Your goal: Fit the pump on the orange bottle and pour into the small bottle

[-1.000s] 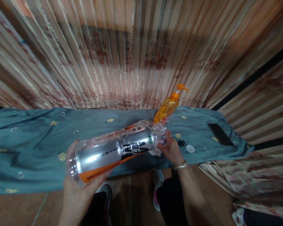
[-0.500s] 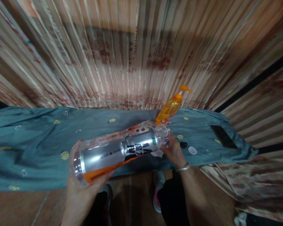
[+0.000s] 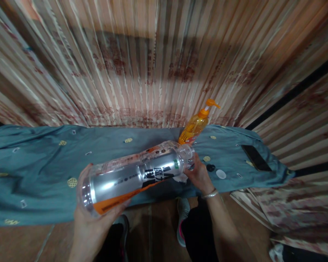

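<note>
A large clear plastic bottle (image 3: 131, 174) with a silver and orange label lies sideways in the air above the cloth. My left hand (image 3: 98, 216) is wrapped round its base from below. At the neck end, my right hand (image 3: 198, 174) grips the bottle, partly hidden behind it. A scrap of white tissue (image 3: 182, 178) shows just under the neck. Behind the neck stands an orange pump bottle (image 3: 194, 127). To the right of my right hand lie a small black object (image 3: 210, 167) and a white round lid (image 3: 221, 174).
A teal patterned cloth (image 3: 46, 163) covers the long surface in front of me. A black phone (image 3: 256, 158) lies at its right end. Pleated curtains (image 3: 142, 72) hang close behind, with a dark bar (image 3: 295, 91) at right. My shoes are on the tiled floor below.
The whole view has shifted slightly, so things appear a little further left. Both hands keep the same hold on the bottle, which stays tilted the same way.
</note>
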`<state>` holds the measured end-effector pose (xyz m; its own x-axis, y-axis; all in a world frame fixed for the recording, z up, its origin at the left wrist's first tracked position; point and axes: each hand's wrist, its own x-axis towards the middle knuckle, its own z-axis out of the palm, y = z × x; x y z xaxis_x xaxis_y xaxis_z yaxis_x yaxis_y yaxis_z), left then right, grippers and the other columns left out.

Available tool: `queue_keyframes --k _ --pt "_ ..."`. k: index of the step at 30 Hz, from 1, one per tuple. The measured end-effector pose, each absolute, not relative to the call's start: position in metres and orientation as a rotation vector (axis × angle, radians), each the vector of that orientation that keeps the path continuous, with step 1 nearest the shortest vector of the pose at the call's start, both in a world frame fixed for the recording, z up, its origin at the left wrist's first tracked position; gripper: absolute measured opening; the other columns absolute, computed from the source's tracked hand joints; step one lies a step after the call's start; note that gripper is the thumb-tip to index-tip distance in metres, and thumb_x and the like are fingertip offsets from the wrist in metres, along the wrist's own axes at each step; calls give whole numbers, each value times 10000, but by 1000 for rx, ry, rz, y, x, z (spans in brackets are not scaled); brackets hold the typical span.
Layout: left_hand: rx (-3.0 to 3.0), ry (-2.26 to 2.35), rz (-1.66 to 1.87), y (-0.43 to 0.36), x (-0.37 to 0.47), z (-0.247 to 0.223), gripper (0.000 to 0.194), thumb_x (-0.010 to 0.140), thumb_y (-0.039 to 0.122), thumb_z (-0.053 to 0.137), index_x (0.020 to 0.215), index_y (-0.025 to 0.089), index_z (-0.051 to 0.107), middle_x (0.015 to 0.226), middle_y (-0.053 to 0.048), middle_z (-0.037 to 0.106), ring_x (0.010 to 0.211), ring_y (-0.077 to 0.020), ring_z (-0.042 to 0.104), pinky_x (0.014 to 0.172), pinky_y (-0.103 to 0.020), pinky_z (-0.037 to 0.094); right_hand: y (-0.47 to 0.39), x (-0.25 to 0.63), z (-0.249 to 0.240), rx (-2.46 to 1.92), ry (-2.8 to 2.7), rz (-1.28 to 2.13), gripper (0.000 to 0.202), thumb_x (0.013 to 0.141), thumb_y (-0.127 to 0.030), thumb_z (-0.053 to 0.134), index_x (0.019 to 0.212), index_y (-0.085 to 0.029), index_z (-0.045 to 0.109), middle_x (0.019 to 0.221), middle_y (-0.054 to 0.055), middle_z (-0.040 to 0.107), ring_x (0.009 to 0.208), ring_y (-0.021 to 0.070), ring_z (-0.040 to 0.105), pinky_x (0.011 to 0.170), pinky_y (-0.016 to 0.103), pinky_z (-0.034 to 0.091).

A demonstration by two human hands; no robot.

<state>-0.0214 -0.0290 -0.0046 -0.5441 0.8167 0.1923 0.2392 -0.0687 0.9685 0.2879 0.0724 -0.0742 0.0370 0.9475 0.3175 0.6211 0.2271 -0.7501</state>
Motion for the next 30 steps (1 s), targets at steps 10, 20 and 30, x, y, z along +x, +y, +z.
queue_keyframes --k 10,20,30 --pt "981 1728 1597 -29 -14 8 1207 451 374 1015 1562 367 542 1457 -91 675 1381 -480 622 1190 -741 465 72 287 -74 -1471 -1644 523 530 855 -460 765 1297 -206 621 1007 81 840 855 293 807 739 391 639" --pt "1019 1744 1609 -30 -16 4 1183 455 389 1028 1546 386 573 1426 -81 706 1312 -453 685 1121 -666 568 72 286 -74 -1454 -1637 504 518 847 -441 777 1287 -214 627 1004 78 839 854 296 806 740 393 642" --pt "1036 1759 1619 -30 -16 3 1155 486 377 1018 1549 363 566 1515 -91 653 1403 -448 625 1201 -668 493 72 286 -74 -1453 -1651 497 512 871 -448 749 1306 -207 623 1042 83 836 877 285 804 778 395 647"
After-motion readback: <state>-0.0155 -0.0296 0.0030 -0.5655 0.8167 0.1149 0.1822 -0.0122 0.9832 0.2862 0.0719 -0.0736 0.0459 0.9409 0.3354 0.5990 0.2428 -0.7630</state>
